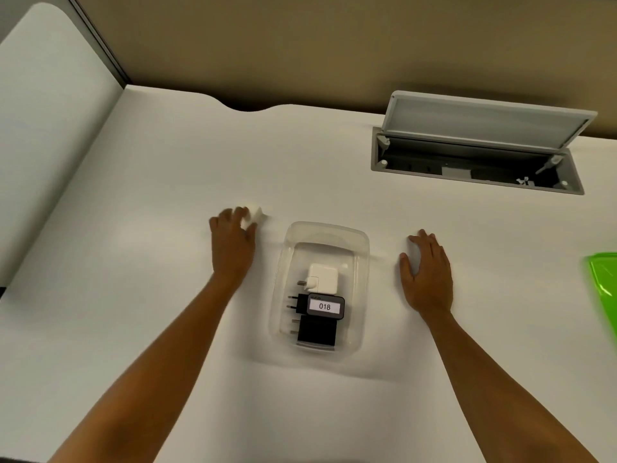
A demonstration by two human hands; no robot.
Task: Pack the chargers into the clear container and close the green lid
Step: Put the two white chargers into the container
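Fingers point(238, 213) of our left hand point(232, 240) curl around a small white charger point(255, 217), blurred, at ten o'clock of the clear container point(362, 259); we should lift it clear of the rim, then lower it beyond the white charger point(322, 279). Our right hand point(427, 272) lies flat and empty; the green lid point(604, 279) waits at three o'clock.
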